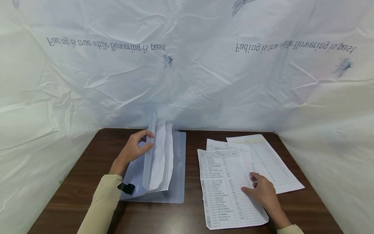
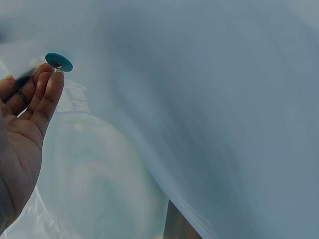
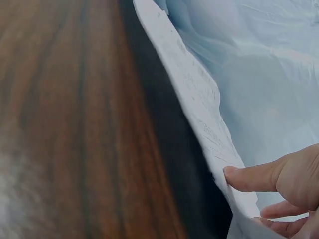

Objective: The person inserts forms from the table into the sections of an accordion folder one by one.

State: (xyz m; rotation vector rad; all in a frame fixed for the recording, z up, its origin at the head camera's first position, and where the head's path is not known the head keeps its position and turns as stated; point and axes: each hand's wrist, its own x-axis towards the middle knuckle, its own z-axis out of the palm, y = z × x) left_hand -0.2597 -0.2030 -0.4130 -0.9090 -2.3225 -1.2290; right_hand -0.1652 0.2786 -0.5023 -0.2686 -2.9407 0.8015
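Observation:
My left hand [image 1: 134,148] holds up the flap of a translucent blue-grey document folder [image 1: 179,175], thumb and fingers at its edge. Two or more printed sheets [image 1: 159,159] stand half upright inside the folder, leaning beside the flap. In the left wrist view, a teal round button [image 2: 59,62] on the folder sits right at the fingertips. My right hand [image 1: 263,191] rests over the right side of a printed table sheet [image 1: 220,195], thumb and fingers spread apart. The right wrist view shows the thumb [image 3: 251,177] touching the paper, which appears nearly edge-on.
Behind the front sheet, another printed sheet [image 1: 211,144] peeks out, and a further printed page [image 1: 280,172] lies slanted at the right. All rest on a dark brown wooden table [image 1: 79,182]. White plastic sheeting [image 1: 187,81] with printed lettering hangs around the table's back and sides.

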